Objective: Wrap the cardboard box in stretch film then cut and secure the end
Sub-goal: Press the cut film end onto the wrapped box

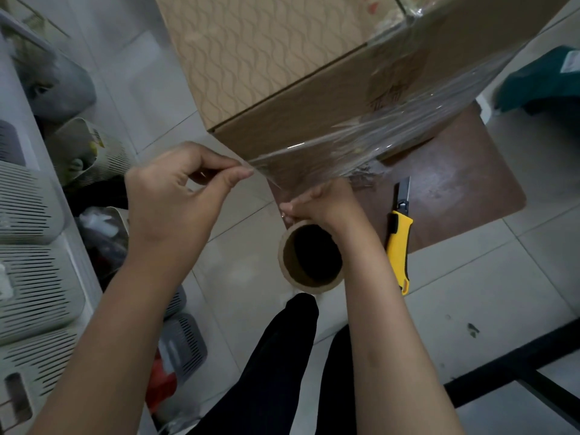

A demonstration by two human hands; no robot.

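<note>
A large cardboard box stands on a brown board on the floor, with clear stretch film bands around its lower part. My left hand pinches the upper edge of the film sheet beside the box's near corner. My right hand grips the lower edge of that film just above the stretch film roll, whose open cardboard core faces me. A yellow utility knife, blade out, lies on the board to the right of the roll.
Perforated plastic baskets on white shelving line the left side. A teal bag lies on the tiled floor at the right. A black frame bar crosses the lower right. My dark-trousered legs are below the roll.
</note>
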